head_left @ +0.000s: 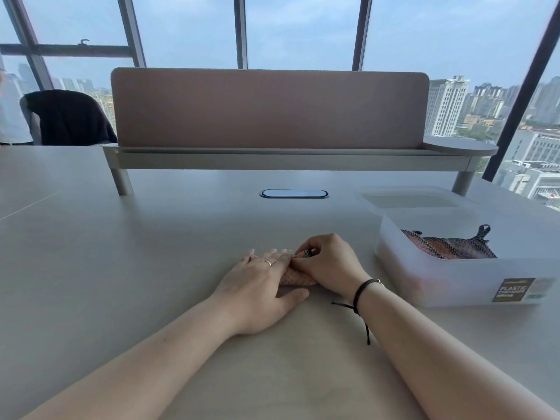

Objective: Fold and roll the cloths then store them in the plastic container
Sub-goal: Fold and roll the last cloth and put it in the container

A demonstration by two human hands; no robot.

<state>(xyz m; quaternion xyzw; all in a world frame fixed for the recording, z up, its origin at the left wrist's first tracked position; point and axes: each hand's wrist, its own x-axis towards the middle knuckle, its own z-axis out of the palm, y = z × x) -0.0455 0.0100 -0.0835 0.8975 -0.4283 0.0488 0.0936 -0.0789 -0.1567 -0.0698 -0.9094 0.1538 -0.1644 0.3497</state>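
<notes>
On the tabletop [121, 253], the left hand [263, 277] presses straight fingers on a small cloth [298, 279] (mostly hidden); the right hand [330, 265] pinches its end with curled fingers. A second cloth [448, 247] lies in the container [454, 283] nearby.

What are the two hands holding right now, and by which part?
The right hand pinches the far end of a rolled patterned cloth; the left hand presses flat on it, gripping nothing.

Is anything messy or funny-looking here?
Only one small thing: the striped cloth in the plastic container has its dark loop sticking up. Nothing looks spilled or broken. The right hand pinches the rolled cloth; the left hand presses it.
</notes>
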